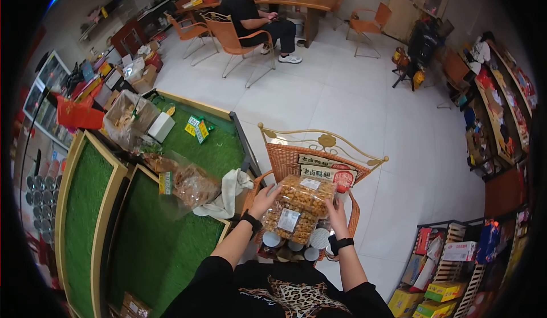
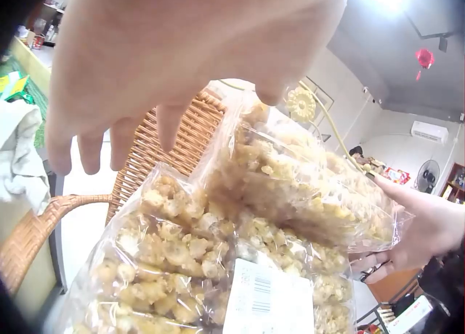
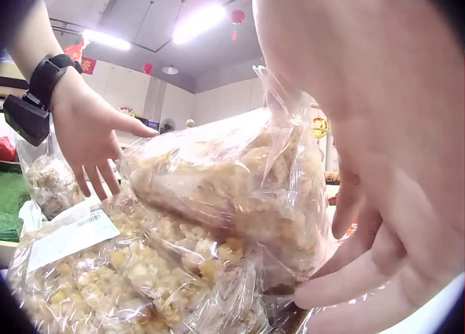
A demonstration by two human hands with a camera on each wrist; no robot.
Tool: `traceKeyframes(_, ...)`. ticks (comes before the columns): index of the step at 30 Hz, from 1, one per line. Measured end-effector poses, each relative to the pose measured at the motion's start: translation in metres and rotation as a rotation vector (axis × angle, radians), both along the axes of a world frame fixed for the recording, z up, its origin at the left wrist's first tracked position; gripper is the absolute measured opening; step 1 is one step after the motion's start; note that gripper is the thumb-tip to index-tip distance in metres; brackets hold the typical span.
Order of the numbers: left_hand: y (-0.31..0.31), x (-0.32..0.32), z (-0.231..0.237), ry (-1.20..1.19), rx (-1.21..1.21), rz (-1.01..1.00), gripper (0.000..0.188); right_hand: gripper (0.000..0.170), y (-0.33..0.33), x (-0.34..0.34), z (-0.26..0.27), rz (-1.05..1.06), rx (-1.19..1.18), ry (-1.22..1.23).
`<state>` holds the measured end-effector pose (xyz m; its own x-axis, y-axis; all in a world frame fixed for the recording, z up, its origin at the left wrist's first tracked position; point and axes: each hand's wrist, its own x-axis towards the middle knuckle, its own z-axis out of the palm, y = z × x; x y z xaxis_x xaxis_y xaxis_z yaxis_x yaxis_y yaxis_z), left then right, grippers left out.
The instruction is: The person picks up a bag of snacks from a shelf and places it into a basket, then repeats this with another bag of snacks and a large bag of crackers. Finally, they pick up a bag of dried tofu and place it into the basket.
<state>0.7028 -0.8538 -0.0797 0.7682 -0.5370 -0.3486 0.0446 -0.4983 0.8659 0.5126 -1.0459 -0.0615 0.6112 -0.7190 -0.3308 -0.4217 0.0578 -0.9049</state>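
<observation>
Two clear packs of golden, lumpy snack pieces lie one partly over the other on a wicker chair. The upper snack pack (image 1: 317,190) is farther from me; the lower snack pack (image 1: 289,220) has a white barcode label (image 2: 267,298). My right hand (image 1: 338,218) grips the end of the upper pack, thumb along its top and fingers at its lower edge. At the opposite end is my left hand (image 1: 264,203), its thumb reaching to the pack's corner and its fingers straight (image 3: 94,180). Behind the packs stand printed food bags (image 1: 319,170). Lidded cans (image 1: 272,239) sit nearer me.
The wicker chair (image 1: 279,157) has a gold metal back rail. Left of it, green-lined display bins (image 1: 165,238) hold a bagged brown food (image 1: 194,187) and a white cloth (image 1: 231,195). A seated person (image 1: 250,10) is at the far table. Stocked shelves (image 1: 450,267) stand at right.
</observation>
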Motion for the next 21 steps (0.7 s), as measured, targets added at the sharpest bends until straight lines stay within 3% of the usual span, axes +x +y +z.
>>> traceKeyframes(3,0.008,-0.005,0.002,-0.006,-0.067,-0.01,0.065,0.075,0.004,-0.004,0.02,0.038,-0.006,0.016)
traceKeyframes(5,0.005,-0.018,0.025,-0.018,-0.108,0.03,0.059,0.07,0.001,-0.003,-0.009,0.091,-0.064,-0.066)
traceKeyframes(7,0.001,-0.014,0.0,0.012,-0.136,0.057,0.057,0.066,0.002,-0.003,-0.015,0.134,-0.116,-0.145)
traceKeyframes(8,0.0,-0.014,-0.015,0.043,-0.158,0.072,0.056,0.061,0.002,-0.001,-0.012,0.095,-0.016,-0.159)
traceKeyframes(9,-0.004,-0.019,-0.003,0.046,-0.158,0.076,0.056,0.056,0.003,0.0,-0.005,0.054,0.086,-0.17)
traceKeyframes(12,-0.014,-0.029,0.039,0.018,-0.165,0.186,0.051,0.051,0.013,0.003,0.03,0.056,0.034,-0.194)
traceKeyframes(14,-0.012,-0.03,0.043,0.012,-0.335,0.359,0.04,0.051,0.019,-0.005,0.031,0.061,0.007,-0.224)
traceKeyframes(15,-0.006,-0.03,0.037,0.059,-0.532,0.402,0.033,0.051,0.028,-0.013,0.043,0.08,0.074,-0.331)
traceKeyframes(18,0.027,-0.048,0.054,0.257,-0.615,0.448,0.03,0.054,0.042,-0.033,0.033,0.137,0.166,-0.529)
traceKeyframes(19,0.037,-0.052,0.047,0.254,-0.616,0.444,0.03,0.054,0.048,-0.038,0.029,0.154,0.17,-0.524)
traceKeyframes(21,0.054,-0.063,0.025,0.08,-0.308,0.336,0.037,0.05,0.056,-0.049,-0.007,0.118,0.256,-0.415)
